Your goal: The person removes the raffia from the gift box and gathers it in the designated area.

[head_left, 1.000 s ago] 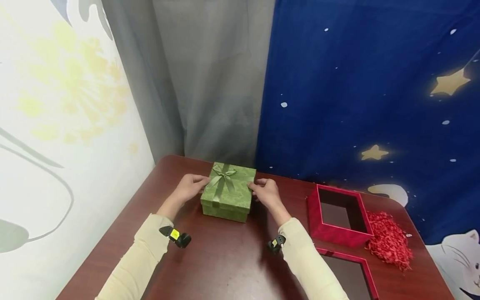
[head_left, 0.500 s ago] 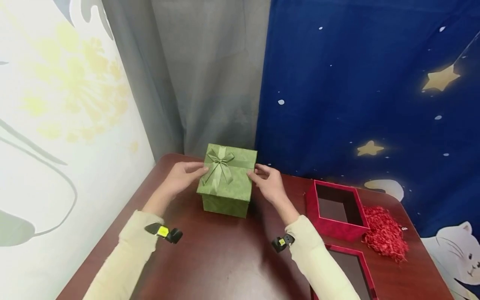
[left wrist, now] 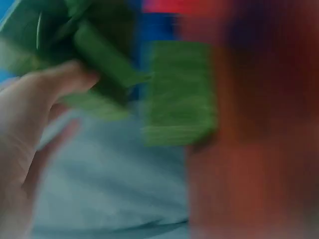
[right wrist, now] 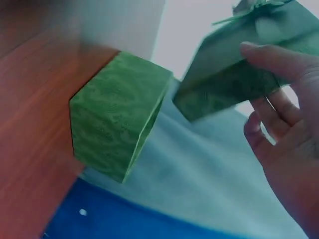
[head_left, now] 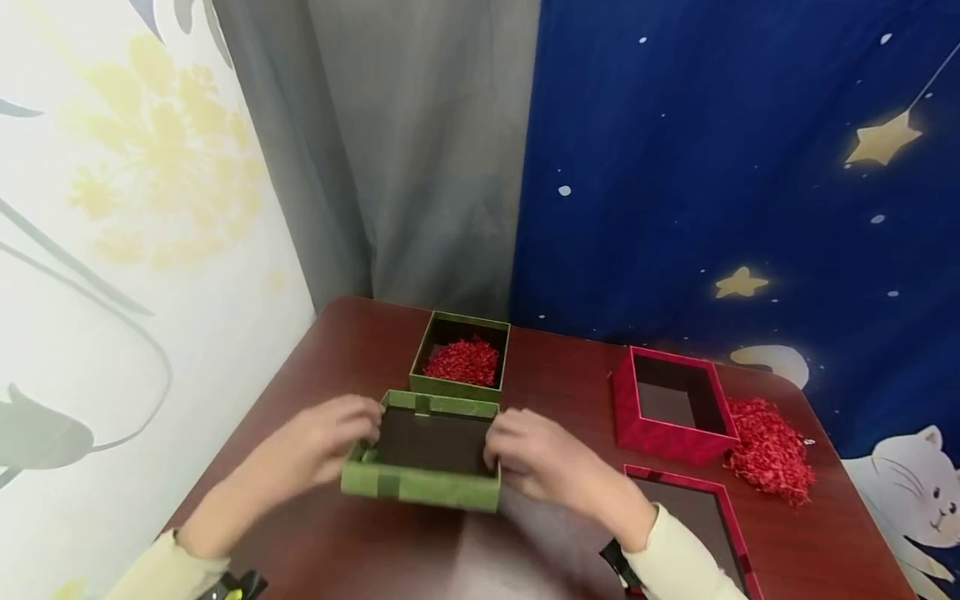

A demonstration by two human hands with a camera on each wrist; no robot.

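A green gift box lid [head_left: 427,487] is held over the near part of the table with its dark inside facing up. My left hand [head_left: 318,437] grips its left edge, fingers curled over the rim. At the opposite edge, my right hand [head_left: 551,458] holds the lid the same way. The ribbon bow [right wrist: 264,4] shows on the lid's outer face in the right wrist view. Beyond the lid stands the uncovered green box [head_left: 450,387], with red shredded paper [head_left: 465,361] inside. Motion blurs the left wrist view.
To the right stands an open red box [head_left: 667,446], with a heap of red shredded paper [head_left: 772,454] beside it. In front of that box lies a red lid [head_left: 690,521], inside up. Grey and blue curtains [head_left: 435,167] hang behind the table.
Both hands have lifted the lid off the green box and brought it toward me. The lid has turned over, and the shredded paper in the box is now visible.
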